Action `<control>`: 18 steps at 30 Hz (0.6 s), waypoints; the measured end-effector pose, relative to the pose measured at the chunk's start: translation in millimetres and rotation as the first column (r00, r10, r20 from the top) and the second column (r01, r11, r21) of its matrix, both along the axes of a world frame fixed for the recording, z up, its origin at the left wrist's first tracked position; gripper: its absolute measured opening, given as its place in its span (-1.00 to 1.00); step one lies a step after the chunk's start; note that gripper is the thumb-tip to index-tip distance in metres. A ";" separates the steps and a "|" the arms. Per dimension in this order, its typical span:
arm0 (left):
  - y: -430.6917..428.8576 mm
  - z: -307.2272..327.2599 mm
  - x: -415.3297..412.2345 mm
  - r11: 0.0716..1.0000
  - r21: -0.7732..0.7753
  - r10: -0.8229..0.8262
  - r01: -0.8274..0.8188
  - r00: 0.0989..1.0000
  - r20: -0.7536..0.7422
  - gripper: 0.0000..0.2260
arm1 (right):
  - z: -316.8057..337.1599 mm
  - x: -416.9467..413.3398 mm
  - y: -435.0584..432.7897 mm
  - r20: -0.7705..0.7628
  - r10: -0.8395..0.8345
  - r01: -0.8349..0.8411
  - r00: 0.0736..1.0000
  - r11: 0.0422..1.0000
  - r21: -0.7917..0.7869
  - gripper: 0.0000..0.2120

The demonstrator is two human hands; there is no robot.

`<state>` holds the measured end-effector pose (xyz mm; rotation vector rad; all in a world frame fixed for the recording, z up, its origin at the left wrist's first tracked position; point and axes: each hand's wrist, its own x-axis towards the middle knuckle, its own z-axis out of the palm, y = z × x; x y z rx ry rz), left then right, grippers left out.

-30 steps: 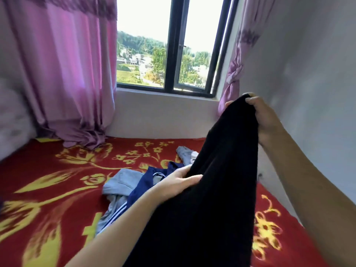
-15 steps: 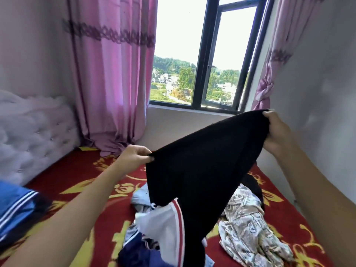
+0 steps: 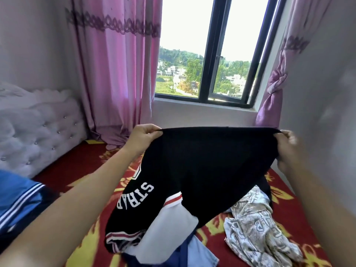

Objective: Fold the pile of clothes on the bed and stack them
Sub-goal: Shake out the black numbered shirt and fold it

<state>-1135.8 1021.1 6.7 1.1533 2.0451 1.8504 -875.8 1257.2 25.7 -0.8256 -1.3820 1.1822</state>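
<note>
I hold a black garment (image 3: pixel 208 166) with white lettering and red-and-white striped trim stretched out in the air above the bed. My left hand (image 3: pixel 143 138) pinches its upper left corner. Its upper right corner is gripped by my right hand (image 3: pixel 287 149). The lower part hangs down onto the pile of clothes (image 3: pixel 173 234), where white, dark blue and light blue pieces show beneath it. A grey-beige patterned garment (image 3: pixel 256 232) lies crumpled on the red bedspread (image 3: pixel 63 180) to the right.
A blue garment with white stripes (image 3: pixel 17 201) lies at the left edge. A tufted white headboard (image 3: pixel 38 135) stands left, pink curtains (image 3: pixel 115 74) and a window (image 3: pixel 210 54) are ahead, and a wall (image 3: pixel 323 93) runs along the right.
My left hand has moved from the middle of the black garment to its top edge, and both hands have spread it out flat and level. The white lettering now shows.
</note>
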 end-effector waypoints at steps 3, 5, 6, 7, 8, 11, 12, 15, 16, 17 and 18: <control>22.8 -52.0 -1.6 0.957 -0.291 -0.009 -0.016 0.996 -0.085 -0.81 | -71.2 -5.2 32.2 0.276 -0.162 0.178 0.948 0.983 -0.036 -0.92; 27.4 -102.1 -2.1 0.864 -0.503 -0.004 -0.027 0.998 -0.061 -0.69 | -140.0 -0.5 42.8 0.641 -0.152 0.256 0.752 0.964 -0.072 -0.80; 24.8 -129.3 0.1 0.821 -0.571 0.006 -0.021 1.000 -0.029 -0.66 | -175.9 3.9 39.9 0.788 -0.087 0.258 0.610 0.962 -0.094 -0.71; 19.5 -155.9 4.6 0.785 -0.619 0.020 -0.010 1.000 0.010 -0.64 | -207.6 8.1 29.3 0.858 -0.011 0.235 0.513 0.963 -0.128 -0.66; 11.7 -181.0 11.3 0.755 -0.656 0.041 0.006 0.998 0.056 -0.65 | -235.9 10.6 15.4 0.883 0.072 0.194 0.463 0.964 -0.180 -0.65; -19.8 -247.4 33.6 0.678 -0.731 0.121 0.069 0.971 0.204 -0.70 | -300.7 8.9 -37.0 0.904 0.304 -0.005 0.301 0.948 -0.318 -0.69; -32.0 -265.7 41.3 0.653 -0.753 0.156 0.085 0.957 0.244 -0.71 | -317.5 6.6 -55.6 0.901 0.366 -0.059 0.232 0.930 -0.362 -0.67; -68.8 -308.2 58.9 0.574 -0.809 0.265 0.126 0.906 0.329 -0.77 | -351.1 -5.4 -109.8 0.867 0.492 -0.192 0.083 0.861 -0.471 -0.63; -81.0 -319.1 64.3 0.551 -0.823 0.295 0.139 0.890 0.348 -0.80 | -362.1 -10.4 -125.6 0.858 0.512 -0.246 0.038 0.837 -0.488 -0.64; -92.3 -328.4 69.1 0.534 -0.832 0.323 0.148 0.874 0.363 -0.86 | -371.7 -15.9 -141.4 0.850 0.526 -0.307 -0.010 0.808 -0.503 -0.66; -102.9 -335.1 73.9 0.518 -0.841 0.349 0.155 0.860 0.373 -0.91 | -381.1 -21.8 -155.4 0.845 0.532 -0.365 -0.052 0.778 -0.512 -0.66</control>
